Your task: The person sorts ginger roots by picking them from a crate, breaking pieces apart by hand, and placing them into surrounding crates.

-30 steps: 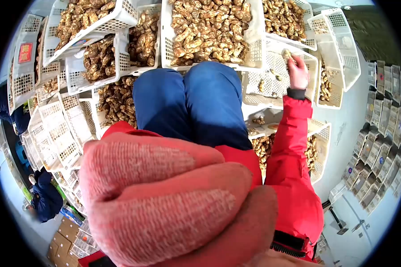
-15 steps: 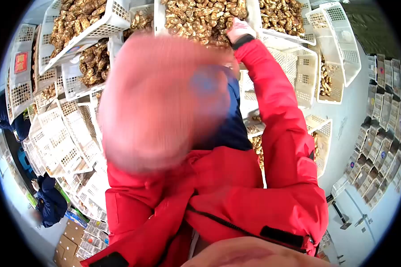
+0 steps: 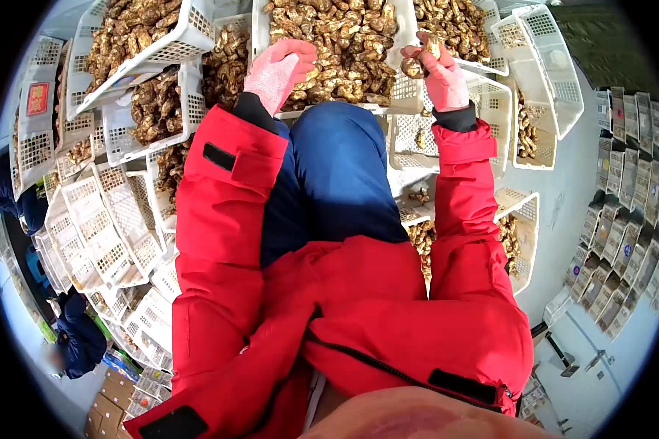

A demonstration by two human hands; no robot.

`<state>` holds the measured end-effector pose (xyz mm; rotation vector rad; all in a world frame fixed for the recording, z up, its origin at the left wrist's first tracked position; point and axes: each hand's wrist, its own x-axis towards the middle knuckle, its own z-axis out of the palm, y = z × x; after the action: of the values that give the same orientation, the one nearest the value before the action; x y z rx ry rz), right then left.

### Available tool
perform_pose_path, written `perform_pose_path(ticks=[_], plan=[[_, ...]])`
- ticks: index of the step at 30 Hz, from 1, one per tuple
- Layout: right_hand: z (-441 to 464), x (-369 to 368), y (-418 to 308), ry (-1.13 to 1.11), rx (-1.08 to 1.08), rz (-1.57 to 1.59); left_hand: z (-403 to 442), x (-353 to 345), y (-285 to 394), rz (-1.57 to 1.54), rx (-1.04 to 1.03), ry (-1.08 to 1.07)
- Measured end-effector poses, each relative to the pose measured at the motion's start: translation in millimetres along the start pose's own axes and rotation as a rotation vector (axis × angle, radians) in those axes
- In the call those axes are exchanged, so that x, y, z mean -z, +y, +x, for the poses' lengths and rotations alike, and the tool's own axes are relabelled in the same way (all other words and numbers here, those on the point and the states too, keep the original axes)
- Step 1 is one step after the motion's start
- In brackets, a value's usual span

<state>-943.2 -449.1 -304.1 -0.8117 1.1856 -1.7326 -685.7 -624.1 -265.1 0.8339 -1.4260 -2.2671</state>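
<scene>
A white plastic crate (image 3: 406, 95) heaped with brown-and-cream mushrooms (image 3: 337, 51) lies in front of my knees. My left hand (image 3: 278, 72), in a pinkish knit glove, is at the crate's left side over the mushrooms. Its fingers are curled together, and I cannot make out whether anything is in them. At the right rim, my gloved right hand (image 3: 445, 77) grips mushrooms: a rounded brown one (image 3: 412, 68) hangs at its fingers and a paler one (image 3: 433, 48) shows between them.
More mushroom crates stand left (image 3: 183, 128) and upper right (image 3: 494, 62). A lower crate (image 3: 410, 150) by my right forearm holds a few small pieces. Tilted crates (image 3: 113, 219) stack at far left, near another person in dark clothing (image 3: 80, 333). Packed boxes (image 3: 622, 241) line the right.
My left hand, a large blur close to the camera before, is now down at the crate's left side. My right hand has drawn back from the crate's right corner and now shows mushrooms in its fingers.
</scene>
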Motion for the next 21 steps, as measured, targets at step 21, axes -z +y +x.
perform_pose_path(ticks=[21], plan=[[113.5, -18.6, 130.2, -0.026, -0.793, -1.703, 25.9, 0.7, 2.3, 0.086, -0.419, 0.17]])
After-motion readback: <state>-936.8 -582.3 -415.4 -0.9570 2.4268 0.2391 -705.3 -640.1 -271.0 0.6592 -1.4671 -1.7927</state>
